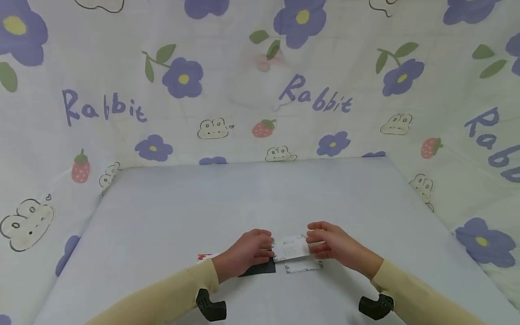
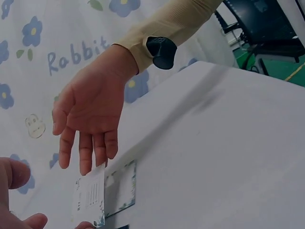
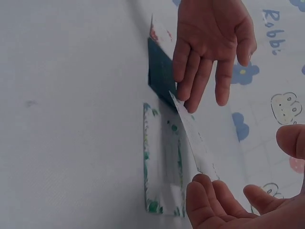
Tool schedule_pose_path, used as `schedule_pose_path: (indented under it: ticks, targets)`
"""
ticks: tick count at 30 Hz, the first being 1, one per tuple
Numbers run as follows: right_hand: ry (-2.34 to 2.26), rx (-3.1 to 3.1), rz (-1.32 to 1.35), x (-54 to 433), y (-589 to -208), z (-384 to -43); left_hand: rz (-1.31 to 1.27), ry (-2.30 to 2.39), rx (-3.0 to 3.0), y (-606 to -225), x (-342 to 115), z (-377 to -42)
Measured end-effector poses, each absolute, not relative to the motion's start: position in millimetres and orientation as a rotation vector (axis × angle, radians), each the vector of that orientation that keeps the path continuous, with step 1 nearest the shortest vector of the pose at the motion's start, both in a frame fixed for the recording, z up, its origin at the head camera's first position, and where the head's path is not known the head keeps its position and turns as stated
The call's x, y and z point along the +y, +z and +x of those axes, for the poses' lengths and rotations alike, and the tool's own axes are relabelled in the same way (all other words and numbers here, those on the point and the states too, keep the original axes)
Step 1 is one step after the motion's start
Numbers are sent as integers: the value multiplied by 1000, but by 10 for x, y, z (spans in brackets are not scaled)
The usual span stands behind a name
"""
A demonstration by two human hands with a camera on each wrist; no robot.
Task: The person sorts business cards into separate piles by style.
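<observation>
A white card (image 1: 290, 248) with printed text and a leafy border is raised above the table, tilted, between my two hands. My left hand (image 1: 248, 250) touches its left end with fairly straight fingertips. At the other end are the extended fingers of my right hand (image 1: 333, 243), palm facing inward; in the left wrist view their tips meet the card's edge. Beneath it lies a second white card (image 1: 304, 266) with a green leaf border, flat on the table. A dark card (image 3: 161, 71) lies beside it, partly hidden under my left hand in the head view.
A white card with red flowers (image 1: 205, 257) shows past the dark card, to the left. Everything lies on a pale table (image 1: 243, 194). Curtains (image 1: 227, 99) printed with flowers and rabbits stand behind and at both sides. A dark chair (image 2: 267, 28) appears beyond the table.
</observation>
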State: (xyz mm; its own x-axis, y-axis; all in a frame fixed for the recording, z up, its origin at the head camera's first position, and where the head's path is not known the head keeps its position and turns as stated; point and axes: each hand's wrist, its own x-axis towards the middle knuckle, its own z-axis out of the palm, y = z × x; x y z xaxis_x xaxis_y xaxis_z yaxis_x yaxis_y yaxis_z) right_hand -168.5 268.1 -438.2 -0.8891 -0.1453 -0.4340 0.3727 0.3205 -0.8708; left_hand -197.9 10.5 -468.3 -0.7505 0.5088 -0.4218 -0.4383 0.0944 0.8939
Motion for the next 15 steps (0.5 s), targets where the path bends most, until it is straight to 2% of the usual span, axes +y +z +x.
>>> schedule_pose_path:
  ticks: [15]
  targets:
    - [-1518, 2231, 335, 2935, -4577, -1453, 37, 1671, 1653, -4675, 381, -1849]
